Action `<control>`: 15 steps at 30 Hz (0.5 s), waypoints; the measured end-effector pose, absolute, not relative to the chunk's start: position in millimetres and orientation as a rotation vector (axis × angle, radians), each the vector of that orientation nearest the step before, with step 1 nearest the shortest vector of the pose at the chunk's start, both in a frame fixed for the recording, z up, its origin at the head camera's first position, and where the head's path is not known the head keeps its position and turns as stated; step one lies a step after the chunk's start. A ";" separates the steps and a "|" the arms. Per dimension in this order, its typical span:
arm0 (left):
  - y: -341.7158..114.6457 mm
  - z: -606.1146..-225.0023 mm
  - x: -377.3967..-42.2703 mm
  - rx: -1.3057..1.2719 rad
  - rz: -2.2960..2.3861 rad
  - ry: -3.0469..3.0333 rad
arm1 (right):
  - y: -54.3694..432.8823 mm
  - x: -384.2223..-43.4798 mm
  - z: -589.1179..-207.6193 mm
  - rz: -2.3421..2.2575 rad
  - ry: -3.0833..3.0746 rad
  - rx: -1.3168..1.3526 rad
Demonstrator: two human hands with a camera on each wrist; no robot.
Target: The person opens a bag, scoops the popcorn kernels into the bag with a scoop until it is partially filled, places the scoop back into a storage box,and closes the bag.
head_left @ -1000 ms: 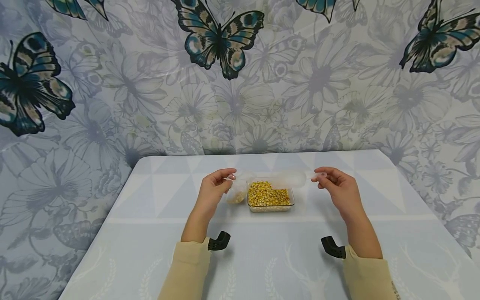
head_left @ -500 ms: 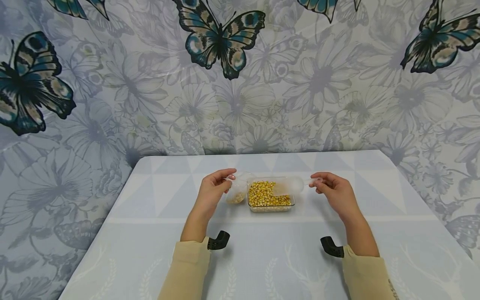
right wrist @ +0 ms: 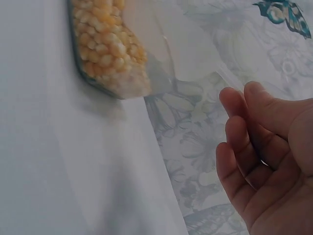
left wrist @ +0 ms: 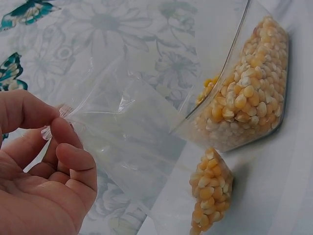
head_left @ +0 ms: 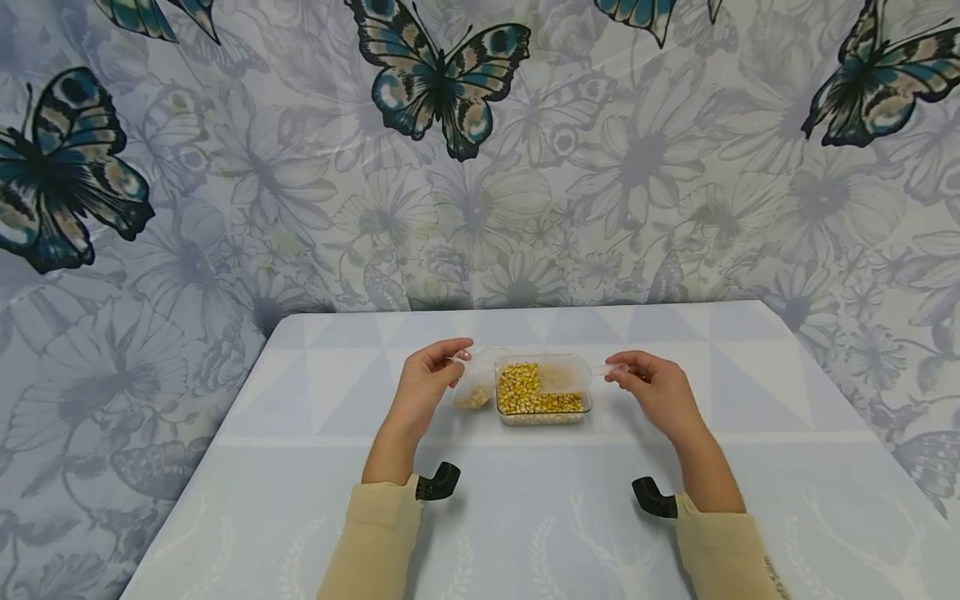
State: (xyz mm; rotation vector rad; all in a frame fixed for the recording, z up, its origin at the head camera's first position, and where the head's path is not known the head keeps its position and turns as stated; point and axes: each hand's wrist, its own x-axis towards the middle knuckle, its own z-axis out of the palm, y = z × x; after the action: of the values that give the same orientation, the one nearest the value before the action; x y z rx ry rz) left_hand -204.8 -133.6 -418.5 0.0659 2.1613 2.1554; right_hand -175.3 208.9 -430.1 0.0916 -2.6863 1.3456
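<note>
A clear glass container [head_left: 542, 417] filled with yellow corn kernels [head_left: 519, 390] stands on the table between the hands. My left hand [head_left: 427, 372] pinches the top edge of a clear plastic bag [left wrist: 132, 122] between thumb and forefinger. Some corn kernels [left wrist: 210, 188] lie in the bottom of that bag, just left of the container. From the right, my right hand [head_left: 651, 385] pinches the thin handle of a translucent plastic scoop [head_left: 564, 372]. The scoop's bowl is over the right back part of the container and partly covers the kernels in the head view.
The pale patterned table [head_left: 480, 517] extends toward me and to both sides. Behind its far edge is a wall covering [head_left: 480, 233] with flowers and butterflies. Each wrist carries a black camera mount [head_left: 438, 482].
My right hand has moved left and slightly toward me, bringing the scoop from behind the container's right side to over the kernels. My left hand and the bag have stayed nearly still.
</note>
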 end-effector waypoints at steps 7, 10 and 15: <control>-132.8 -420.0 -204.8 0.078 2.168 2.160 | 192.5 -177.3 -439.9 1.341 -2.693 0.116; -132.5 -419.7 -204.3 0.083 2.166 2.158 | 187.3 -178.0 -444.4 1.313 -2.695 0.118; -131.9 -417.7 -203.0 0.077 2.153 2.167 | 184.9 -178.8 -446.7 1.280 -2.693 0.106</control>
State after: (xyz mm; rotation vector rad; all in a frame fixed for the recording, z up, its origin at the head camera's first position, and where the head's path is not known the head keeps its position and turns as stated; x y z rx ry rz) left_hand -203.0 -131.9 -417.7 0.0766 2.1671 2.1527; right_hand -178.8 184.9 -446.7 0.1059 -2.6930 1.2801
